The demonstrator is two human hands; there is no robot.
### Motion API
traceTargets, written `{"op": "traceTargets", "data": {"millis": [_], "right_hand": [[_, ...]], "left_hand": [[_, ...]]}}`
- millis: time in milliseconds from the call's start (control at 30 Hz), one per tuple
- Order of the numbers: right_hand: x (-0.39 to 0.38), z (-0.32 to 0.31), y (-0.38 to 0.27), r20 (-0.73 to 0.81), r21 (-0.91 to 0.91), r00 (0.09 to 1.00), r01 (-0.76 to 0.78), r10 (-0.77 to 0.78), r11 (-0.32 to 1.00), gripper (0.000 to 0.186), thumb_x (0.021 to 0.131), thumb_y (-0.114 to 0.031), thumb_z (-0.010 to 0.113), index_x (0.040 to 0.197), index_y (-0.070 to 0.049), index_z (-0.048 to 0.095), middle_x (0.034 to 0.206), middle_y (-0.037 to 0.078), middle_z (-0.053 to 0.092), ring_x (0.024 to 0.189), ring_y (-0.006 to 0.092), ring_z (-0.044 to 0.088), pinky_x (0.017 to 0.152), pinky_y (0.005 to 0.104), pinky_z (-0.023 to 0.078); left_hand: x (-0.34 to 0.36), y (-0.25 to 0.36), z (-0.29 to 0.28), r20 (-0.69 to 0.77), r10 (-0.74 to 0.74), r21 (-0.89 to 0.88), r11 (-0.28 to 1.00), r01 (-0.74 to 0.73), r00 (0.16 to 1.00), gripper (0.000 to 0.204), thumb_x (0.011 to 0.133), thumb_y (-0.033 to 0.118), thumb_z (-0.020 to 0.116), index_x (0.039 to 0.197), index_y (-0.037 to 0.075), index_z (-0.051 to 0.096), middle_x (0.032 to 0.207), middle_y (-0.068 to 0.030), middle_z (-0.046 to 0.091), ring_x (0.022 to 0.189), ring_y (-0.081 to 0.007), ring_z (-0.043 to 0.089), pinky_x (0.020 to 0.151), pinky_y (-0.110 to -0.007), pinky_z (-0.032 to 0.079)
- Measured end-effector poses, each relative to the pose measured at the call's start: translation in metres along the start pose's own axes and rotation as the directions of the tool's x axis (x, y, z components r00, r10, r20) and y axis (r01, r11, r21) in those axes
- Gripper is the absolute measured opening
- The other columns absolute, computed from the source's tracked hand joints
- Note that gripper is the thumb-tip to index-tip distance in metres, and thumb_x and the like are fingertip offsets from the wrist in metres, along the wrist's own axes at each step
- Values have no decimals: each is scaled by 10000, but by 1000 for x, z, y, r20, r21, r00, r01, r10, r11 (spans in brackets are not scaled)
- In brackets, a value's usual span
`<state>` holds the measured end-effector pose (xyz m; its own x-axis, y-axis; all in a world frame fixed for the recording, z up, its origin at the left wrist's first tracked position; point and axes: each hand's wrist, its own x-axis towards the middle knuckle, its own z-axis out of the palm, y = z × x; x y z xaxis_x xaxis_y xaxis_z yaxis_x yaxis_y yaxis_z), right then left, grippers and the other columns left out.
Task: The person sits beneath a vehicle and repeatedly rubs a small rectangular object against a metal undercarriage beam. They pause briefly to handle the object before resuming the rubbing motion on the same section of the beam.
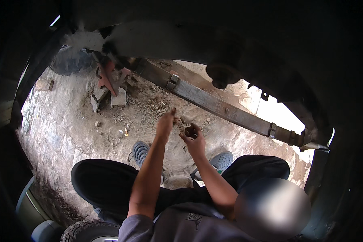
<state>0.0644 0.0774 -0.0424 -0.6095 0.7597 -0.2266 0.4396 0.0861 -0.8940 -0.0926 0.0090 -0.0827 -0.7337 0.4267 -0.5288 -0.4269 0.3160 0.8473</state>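
My right hand [196, 144] has its fingers curled around a small dark-brown, rusty-looking piece [190, 132]; its exact kind is too small to make out. Just left of it and slightly farther off is my left hand [165, 124], fingers bent together and the tip of one pointing up. Whether something thin sits between those fingers is unclear. Both hands are above the dirt floor [145, 121], between my two grey shoes [141, 152]. Beyond them a long steel leaf spring [213, 100] with clamps runs slanting from upper left to right.
Dark vehicle underbody surrounds the view, with a rounded part [222, 74] hanging beyond the spring. A red metal stand [107, 76] rises at upper left near broken blocks [119, 97]. Rubble litters the floor. A tyre [82, 232] shows at lower left.
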Motion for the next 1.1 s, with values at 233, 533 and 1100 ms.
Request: {"op": "traceTargets", "data": {"millis": [233,533,1100], "right_hand": [[-8,7,-5,160,-179,986,65,-36,982,832,730,-49,850,1494,-39,520,1292,234,617,1180,415,641,993,476,539],[-6,4,18,131,-125,976,192,-176,973,761,747,-65,842,1450,-42,551,1233,173,685,1101,380,708,938,440,587],[18,-49,-18,-6,205,992,123,-124,971,247,942,-69,757,1170,11,705,1080,137,784,970,197,756,863,322,581]], "left_hand": [[-48,-46,19,385,-145,-364,884,294,911,389,1093,355,593,1289,28,669,1149,-89,743,985,-189,728,833,-336,591],[-51,-19,-2,587,-227,-181,899,399,777,605,1124,539,410,1434,55,600,1344,-114,682,1217,-256,656,1048,-431,516],[-37,7,29,505,5,-39,999,17,863,439,1084,440,588,1265,59,709,1086,-37,759,977,-143,709,869,-310,532]]}}
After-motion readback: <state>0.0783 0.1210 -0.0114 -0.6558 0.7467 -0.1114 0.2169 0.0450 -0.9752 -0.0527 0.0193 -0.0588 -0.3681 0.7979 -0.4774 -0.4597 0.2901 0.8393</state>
